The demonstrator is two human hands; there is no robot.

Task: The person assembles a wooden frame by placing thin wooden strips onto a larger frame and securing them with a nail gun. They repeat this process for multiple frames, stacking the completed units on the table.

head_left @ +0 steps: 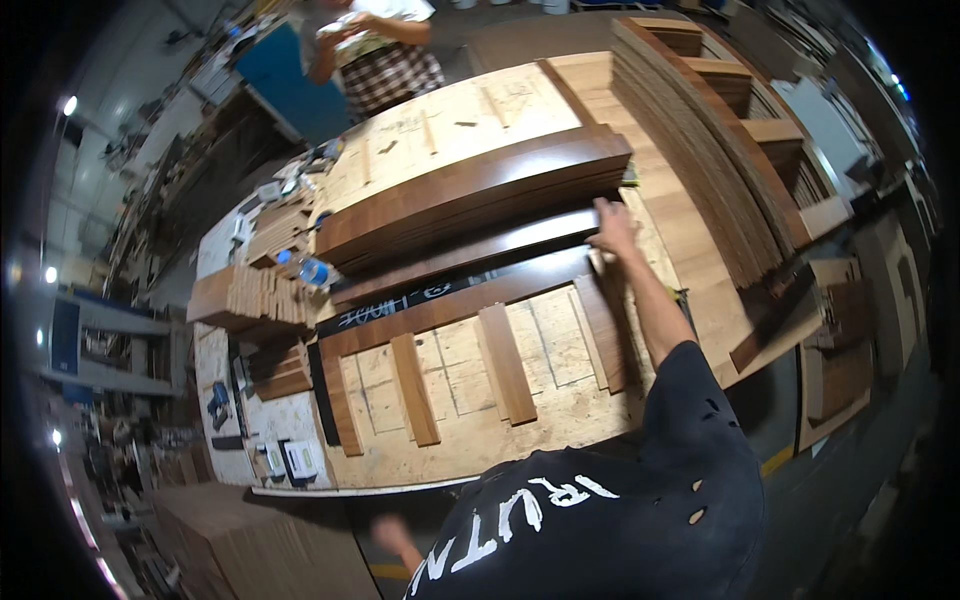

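My right hand (615,230) reaches across the workbench and grips the right end of a long, narrow brown board (470,252). This board lies in front of a stack of similar long brown boards (480,190). Nearer to me, a brown rail (460,310) lies along the bench with several short wooden slats (508,365) running from it toward me. My left hand (392,534) hangs low beside my body, off the bench's near edge. It is blurred, and its fingers cannot be made out; no object shows in it.
A plastic bottle (305,267) and stacked small wood pieces (255,297) are at the left. Tall panel stacks (690,150) stand at the right. A person in a checked garment (390,75) stands across the bench. A cardboard-coloured stack (265,545) sits below the near left edge.
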